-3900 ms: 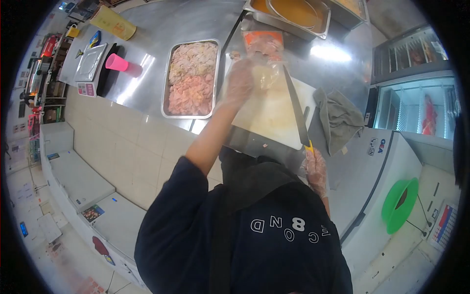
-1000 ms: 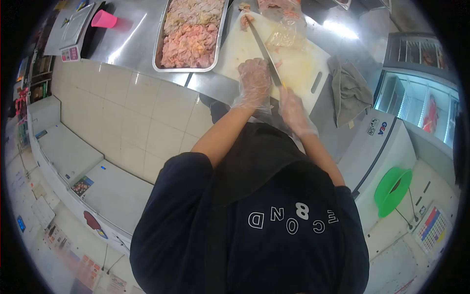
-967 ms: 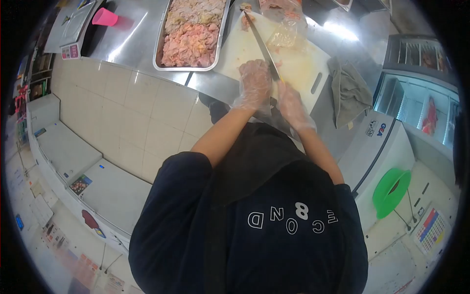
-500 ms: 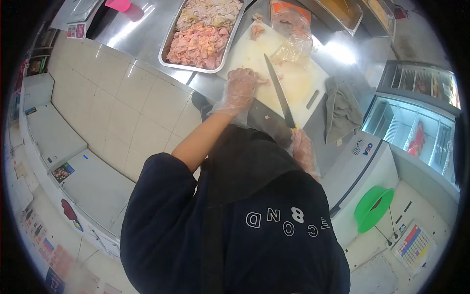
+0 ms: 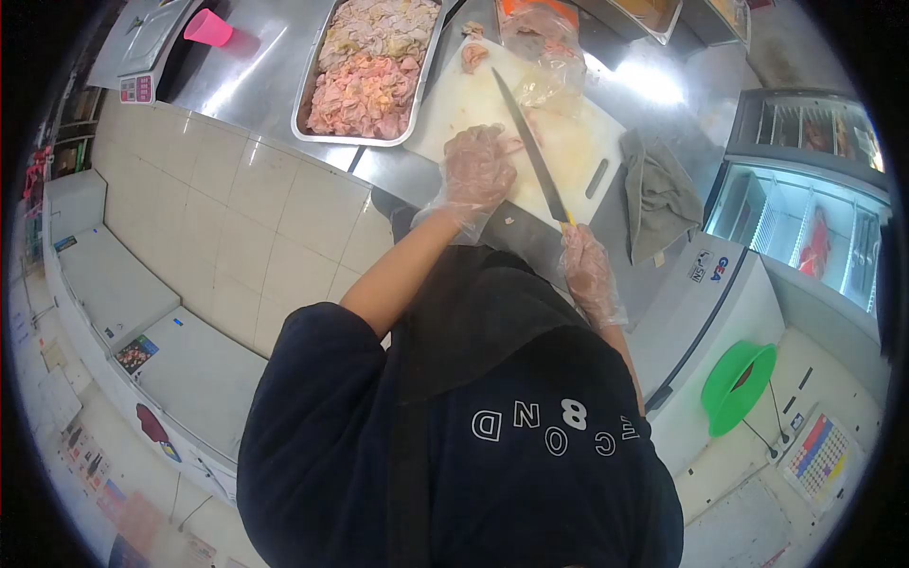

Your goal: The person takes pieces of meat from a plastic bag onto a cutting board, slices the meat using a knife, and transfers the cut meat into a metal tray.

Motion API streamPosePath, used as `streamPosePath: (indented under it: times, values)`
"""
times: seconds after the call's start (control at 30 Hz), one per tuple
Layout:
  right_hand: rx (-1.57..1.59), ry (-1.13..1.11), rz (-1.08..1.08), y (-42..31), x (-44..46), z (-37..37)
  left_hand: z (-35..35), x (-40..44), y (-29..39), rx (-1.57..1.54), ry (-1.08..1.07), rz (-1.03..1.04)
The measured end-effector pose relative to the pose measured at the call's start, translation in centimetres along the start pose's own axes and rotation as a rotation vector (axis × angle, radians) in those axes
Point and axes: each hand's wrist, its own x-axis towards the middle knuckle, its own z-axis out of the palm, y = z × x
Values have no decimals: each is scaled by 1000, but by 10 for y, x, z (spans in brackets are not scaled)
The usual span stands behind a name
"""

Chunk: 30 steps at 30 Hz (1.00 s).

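Steel table (image 5: 270,90), upper frame: R hand (image 5: 591,275) grips knife (image 5: 527,140); L hand (image 5: 478,170), hold unclear, cd get nicked if knife slips.

Pale tiled floor (image 5: 222,208); lit fridge (image 5: 772,237); white units (image 5: 204,379), perhaps freezers.

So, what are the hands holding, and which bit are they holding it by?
The right hand holds the knife by its yellow handle. Whether the left hand holds anything, I can't tell.
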Motion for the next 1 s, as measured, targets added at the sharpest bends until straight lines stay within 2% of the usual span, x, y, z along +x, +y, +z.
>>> streamPosePath:
  times: [0.03,0.17,0.23,0.3,0.37,0.43,0.5,0.6,0.7,0.8,0.87,0.9,0.97,1.0]
  values:
    - [-50,-33,10,-5,2,1,4,0,1,-53,82,-58]
    - [-121,-101,40,4,7,7,35,16,8,106,74,-185]
    - [-111,-111,45,7,11,9,43,17,5,248,-5,-95]
    - [-97,-113,64,16,17,16,51,18,1,242,-3,-106]
    - [-168,-58,-105,25,37,27,51,15,3,236,-8,-111]
    - [-159,-85,-6,-6,61,34,45,15,6,253,-29,-69]
    - [-105,-5,-169,3,91,56,46,11,4,253,-17,-55]
    - [-124,66,-204,-27,115,55,49,10,3,227,8,-27]
    - [-191,39,-335,16,132,68,46,6,-4,191,-9,0]
    - [-146,0,-343,29,80,48,31,4,-9,136,5,15]
    - [-121,-16,-211,49,46,34,20,1,-19,94,28,-3]
    - [-123,-19,-210,51,31,26,16,-3,-28,130,56,-12]
    - [-49,-77,-2,45,8,8,9,-7,-39,164,78,-17]
    - [-47,-76,3,43,4,5,5,-8,-42,145,106,-39]
